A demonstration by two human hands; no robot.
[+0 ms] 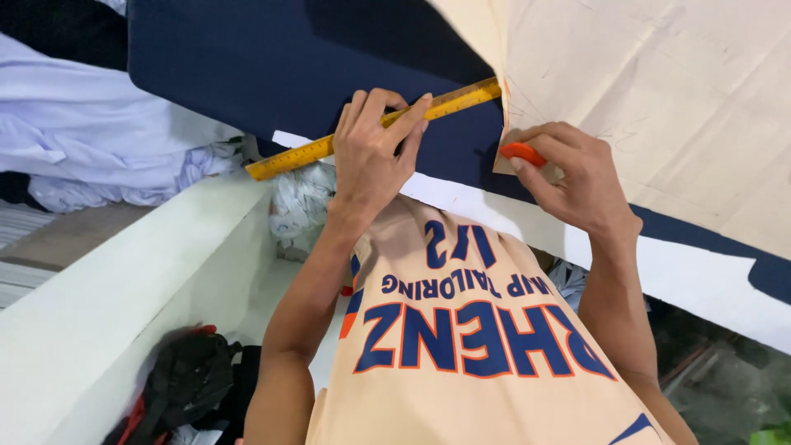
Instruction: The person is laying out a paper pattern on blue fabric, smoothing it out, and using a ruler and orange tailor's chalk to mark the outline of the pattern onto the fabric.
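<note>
Around the work surface, a heap of pale lilac cloth point(91, 132) lies at the upper left, beside a white ledge point(124, 280) that runs diagonally toward the lower left. Below that ledge sits a bundle of black and red fabric point(189, 379). Crumpled white scraps point(301, 202) lie just under the near end of the ruler. The person's peach shirt point(461, 346) with blue lettering fills the lower centre and hides the table edge there.

Navy cloth point(280, 66) is spread flat across the table. A beige paper pattern point(659, 107) lies over its right part, bearing faint pencil lines, its lower corner close to the right hand.

The ruler point(301, 155) is yellow, long and narrow, marked with dark graduations; it lies at a slant on the navy cloth, its far end reaching the pattern edge. The left hand point(375, 152) presses it flat, fingers spread over its middle. The right hand point(568, 177) pinches a small orange chalk point(521, 152) between thumb and fingers, held at the pattern's corner against the cloth. Nothing stands between the hands.
</note>
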